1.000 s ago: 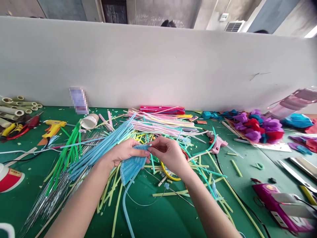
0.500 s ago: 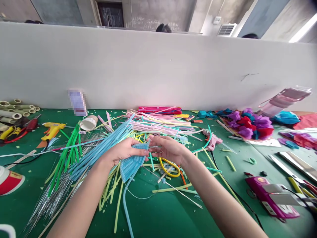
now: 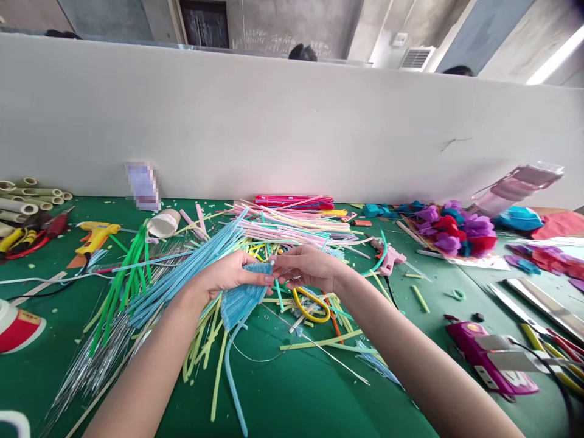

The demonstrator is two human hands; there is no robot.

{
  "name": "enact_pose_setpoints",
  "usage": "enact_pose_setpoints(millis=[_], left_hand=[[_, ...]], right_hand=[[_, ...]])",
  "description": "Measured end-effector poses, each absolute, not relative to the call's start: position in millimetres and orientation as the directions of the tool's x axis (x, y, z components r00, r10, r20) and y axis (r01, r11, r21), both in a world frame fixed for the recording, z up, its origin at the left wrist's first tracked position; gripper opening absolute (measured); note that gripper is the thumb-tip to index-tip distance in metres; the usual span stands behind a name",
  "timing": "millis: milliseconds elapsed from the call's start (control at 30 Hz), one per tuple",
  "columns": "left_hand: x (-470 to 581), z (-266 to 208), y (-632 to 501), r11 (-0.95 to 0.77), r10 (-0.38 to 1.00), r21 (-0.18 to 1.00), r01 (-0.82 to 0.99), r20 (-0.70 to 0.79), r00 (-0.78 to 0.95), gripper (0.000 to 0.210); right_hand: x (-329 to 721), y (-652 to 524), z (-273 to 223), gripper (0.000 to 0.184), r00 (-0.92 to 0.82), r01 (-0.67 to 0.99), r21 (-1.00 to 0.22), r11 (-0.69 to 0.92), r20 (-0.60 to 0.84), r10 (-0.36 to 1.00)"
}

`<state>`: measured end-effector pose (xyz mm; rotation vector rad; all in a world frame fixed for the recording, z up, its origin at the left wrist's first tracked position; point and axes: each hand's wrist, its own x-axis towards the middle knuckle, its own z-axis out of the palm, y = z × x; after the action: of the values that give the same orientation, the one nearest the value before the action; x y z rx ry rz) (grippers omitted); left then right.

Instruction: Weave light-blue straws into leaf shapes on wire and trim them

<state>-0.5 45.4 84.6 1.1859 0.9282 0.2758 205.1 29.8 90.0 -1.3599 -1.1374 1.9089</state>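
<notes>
Between the thumb and fingers of my left hand (image 3: pixel 230 274) is a fan-shaped piece of blue pipe cleaners (image 3: pixel 241 305), laid side by side. One long blue stem (image 3: pixel 232 377) trails from its lower end toward the table's front edge. My right hand (image 3: pixel 312 267) has its fingertips pinched at the upper right corner of the same piece, where a small pale tip shows. Behind my left hand lies a thick bundle of loose blue pipe cleaners (image 3: pixel 191 263). A yellow loop (image 3: pixel 314 317) rests on the table below my right hand.
Green pipe cleaners (image 3: pixel 132 261), silver wires (image 3: pixel 98 350) and a yellow glue gun (image 3: pixel 97 236) lie left. Pink pipe cleaners (image 3: pixel 292 234) spread behind. On the right are a pink glue gun (image 3: pixel 390 260), a purple power strip (image 3: pixel 493 359) and scissors (image 3: pixel 515 307). A white partition (image 3: pixel 292 128) stands behind.
My right fingertips have drawn together at the corner of the blue piece, and the right forearm has shifted slightly. The left hand keeps its hold. The view has turned slightly.
</notes>
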Motion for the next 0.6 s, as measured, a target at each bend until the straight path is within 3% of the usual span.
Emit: enact_pose_setpoints(millis=[167,367,600], left_hand=[[-0.5,85.5,44.9,0.41,0.628,0.872,0.268,-0.483,0.61,0.04],[-3.3,84.0,46.5,0.404,0.627,0.878,0.256,-0.47,0.621,0.036],[-9.6,77.5,43.1,0.441,0.606,0.883,0.161,-0.425,0.672,0.051]], right_hand=[[204.0,28.7,93.1,0.03,-0.312,0.11,-0.895,-0.433,-0.445,0.839],[197.5,24.6,96.1,0.028,-0.265,0.197,-0.958,-0.206,-0.255,0.93],[194.6,31.4,87.8,0.028,-0.256,0.308,-0.95,-0.055,-0.138,0.957]])
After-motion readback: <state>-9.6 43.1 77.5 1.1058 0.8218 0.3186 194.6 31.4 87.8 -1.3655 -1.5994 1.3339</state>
